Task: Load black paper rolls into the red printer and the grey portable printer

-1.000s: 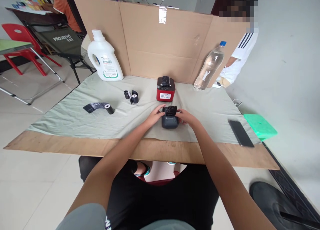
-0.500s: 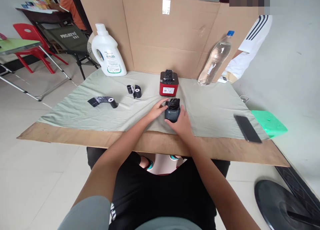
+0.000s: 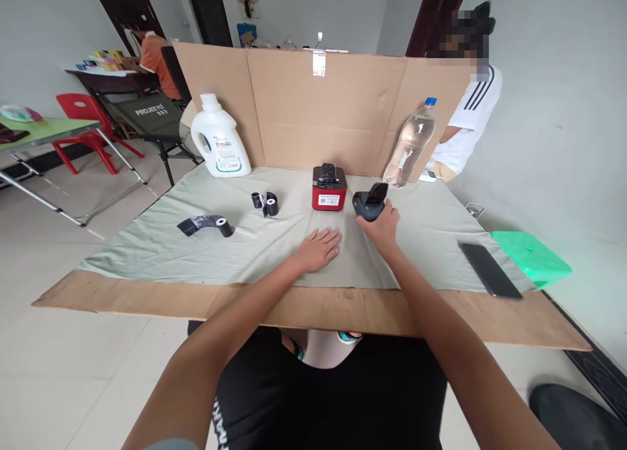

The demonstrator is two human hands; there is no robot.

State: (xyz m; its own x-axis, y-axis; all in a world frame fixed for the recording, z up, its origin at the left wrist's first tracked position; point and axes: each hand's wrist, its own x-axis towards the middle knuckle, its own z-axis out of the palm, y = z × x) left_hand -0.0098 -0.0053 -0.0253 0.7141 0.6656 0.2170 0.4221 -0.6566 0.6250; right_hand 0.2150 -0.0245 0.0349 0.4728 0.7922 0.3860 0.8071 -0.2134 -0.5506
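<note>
My right hand [image 3: 381, 226] grips a small dark grey printer [image 3: 368, 204] with a black roll sticking out of its top, held just right of a red printer [image 3: 328, 188] that stands on the pale green cloth [image 3: 264, 241]. My left hand [image 3: 319, 248] lies flat on the cloth with fingers stretched out, holding nothing. Two small black rolls [image 3: 265, 202] lie left of the red printer. A partly unrolled black roll [image 3: 208, 225] lies further left.
A cardboard screen [image 3: 323, 110] stands at the back, with a white detergent jug [image 3: 219, 140] at its left and a clear water bottle [image 3: 409, 143] at its right. A black phone [image 3: 489, 270] lies right; a green stool [image 3: 531, 258] beyond. A person in white stands behind.
My right hand has carried the dark grey printer from in front of me to the right side of the red printer. My left hand let go and now rests flat on the cloth.
</note>
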